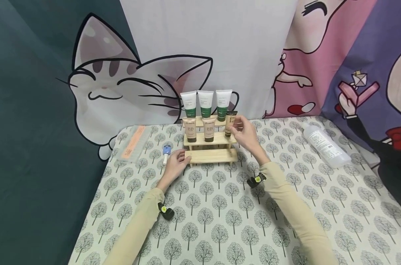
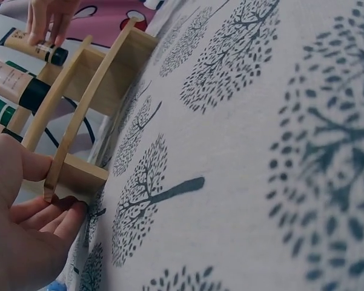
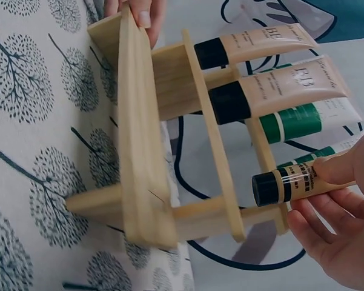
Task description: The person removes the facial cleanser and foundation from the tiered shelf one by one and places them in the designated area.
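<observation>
A three-step wooden display stand [image 1: 211, 156] stands on the cloth. My left hand [image 1: 174, 165] pinches the left end of its lowest step, thumb on top and fingers beneath. In my right hand [image 1: 247, 135] is a small beige-and-gold cosmetic tube [image 3: 298, 182] with a black cap, held cap down at the right end of the middle step. The right wrist view shows the cap apart from that step's front edge; whether it touches the wood is unclear. Two beige BB cream tubes [image 1: 209, 129] share the middle step. Several white-and-green tubes [image 1: 205, 104] line the top step.
Left of the stand lie a blue-and-white small bottle [image 1: 166, 152] and a clear plastic pouch [image 1: 133, 144] with an orange strip. A translucent bottle [image 1: 326, 145] lies on its side at the right. Behind the tree-patterned tablecloth [image 1: 217, 213] hangs a cartoon curtain [image 1: 220, 44].
</observation>
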### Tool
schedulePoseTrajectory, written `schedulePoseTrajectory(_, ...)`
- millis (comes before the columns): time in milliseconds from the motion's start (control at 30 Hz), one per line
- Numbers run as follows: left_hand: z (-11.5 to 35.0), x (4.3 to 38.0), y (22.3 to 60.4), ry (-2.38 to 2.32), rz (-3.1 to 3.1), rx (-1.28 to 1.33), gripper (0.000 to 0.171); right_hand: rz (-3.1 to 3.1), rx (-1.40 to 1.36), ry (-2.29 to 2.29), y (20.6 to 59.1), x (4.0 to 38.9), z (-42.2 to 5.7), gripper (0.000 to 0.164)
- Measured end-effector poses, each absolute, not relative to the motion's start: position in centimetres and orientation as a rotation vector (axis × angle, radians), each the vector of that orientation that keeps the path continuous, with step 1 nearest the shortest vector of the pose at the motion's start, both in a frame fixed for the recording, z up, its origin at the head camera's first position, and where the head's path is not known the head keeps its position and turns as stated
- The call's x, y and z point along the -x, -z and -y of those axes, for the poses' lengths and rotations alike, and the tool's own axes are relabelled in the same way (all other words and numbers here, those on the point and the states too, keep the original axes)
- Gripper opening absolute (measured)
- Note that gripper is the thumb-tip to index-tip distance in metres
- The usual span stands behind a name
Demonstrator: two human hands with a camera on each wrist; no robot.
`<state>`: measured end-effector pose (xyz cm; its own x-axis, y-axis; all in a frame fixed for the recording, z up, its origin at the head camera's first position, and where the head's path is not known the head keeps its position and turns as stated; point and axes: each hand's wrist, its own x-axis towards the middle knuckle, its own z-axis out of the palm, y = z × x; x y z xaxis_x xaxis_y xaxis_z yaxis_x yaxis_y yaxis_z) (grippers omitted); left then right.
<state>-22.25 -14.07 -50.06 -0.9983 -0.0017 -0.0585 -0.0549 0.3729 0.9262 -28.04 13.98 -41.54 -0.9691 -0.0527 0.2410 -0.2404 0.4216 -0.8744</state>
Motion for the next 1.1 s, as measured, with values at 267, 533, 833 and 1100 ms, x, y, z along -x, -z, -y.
schedulePoseTrajectory(267,14.1,22.6,50.5,-1.825,-2.497,0.049,0.05,2.491,-0.241,-1.553,41.0,27.6,-15.5,0.042)
schedulePoseTrajectory(533,14.0,22.5,50.7,-1.874,-2.447,0.112,0.05,2.506,-0.193,-1.521,41.7,26.6,-17.1,0.039)
schedulePoseTrajectory(833,13.8,22.5,50.9,-1.895,-2.441,0.123,0.049,2.642,-0.125,-1.454,43.5,25.1,-18.4,0.045)
schedulePoseTrajectory(1100,13.9,22.6,51.1,-1.906,-2.431,0.119,0.049,2.786,-0.041,-1.391,45.2,23.8,-19.3,0.047)
